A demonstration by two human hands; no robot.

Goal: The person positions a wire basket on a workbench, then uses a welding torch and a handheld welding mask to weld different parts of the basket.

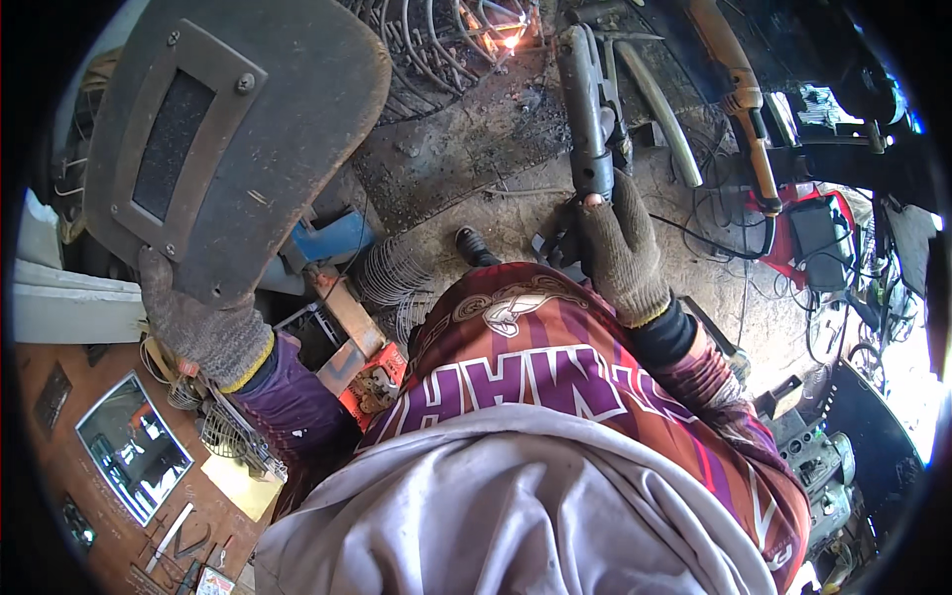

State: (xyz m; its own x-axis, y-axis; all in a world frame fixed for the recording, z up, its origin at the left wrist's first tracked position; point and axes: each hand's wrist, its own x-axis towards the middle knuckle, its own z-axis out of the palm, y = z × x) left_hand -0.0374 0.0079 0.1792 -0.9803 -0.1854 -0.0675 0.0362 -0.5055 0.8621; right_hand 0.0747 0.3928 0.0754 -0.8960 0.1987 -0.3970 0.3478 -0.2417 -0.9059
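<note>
My left hand [203, 322], in a grey knit glove, grips the lower edge of a dark hand-held welding shield [288, 109]. The shield has a framed rectangular window and is raised at the upper left. In my right hand [630, 253], also gloved, is the grey tubular handle of a welding electrode holder [583, 109], pointing away from me. A bare fingertip shows through that glove. Left of the holder's far end, a small bright orange spot [511, 42] glows by a piece of curved metal rods [431, 45]. Whether an electrode touches it is unclear.
A long orange-brown tool [739, 89] and a pale curved bar [659, 109] lie beyond my right hand. Cables cross the floor towards a red and black bag [818, 238]. Coiled wire [392, 283] and a blue metal piece [337, 241] are near my left arm.
</note>
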